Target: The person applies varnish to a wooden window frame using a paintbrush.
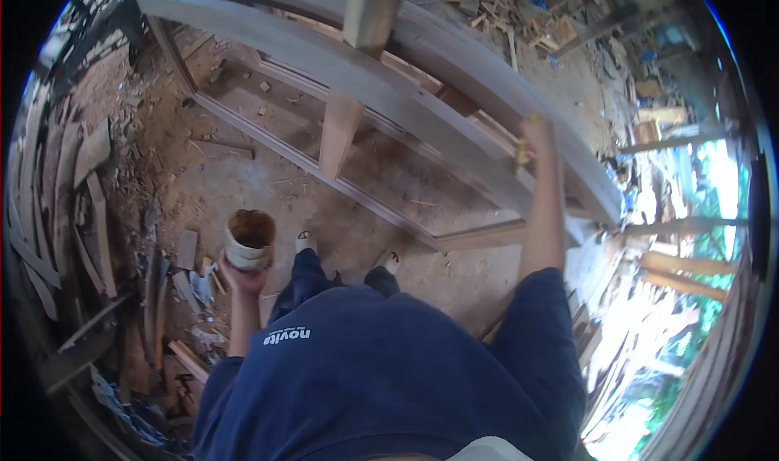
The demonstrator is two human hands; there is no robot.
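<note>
Low at centre left, my left hand (241, 274) is closed round a pale, stained tub (248, 252) with a brown, dark inside. My raised right hand (537, 140) grips a small yellowish tool (522, 155), perhaps a brush; its tip is hard to make out. That hand is at the upper beams of a long wooden frame (341, 82), which lies diagonally across the upper middle. A short post (372, 6) rises at the frame's top, and a cross piece (341, 124) joins its rails.
Loose planks (96, 226) crowd the left edge, and offcuts (491, 23) litter the ground at upper right. My sandalled feet stand on the dusty floor (341, 234) below the frame. More timber (682, 274) lies on the right, beside a bright opening with greenery.
</note>
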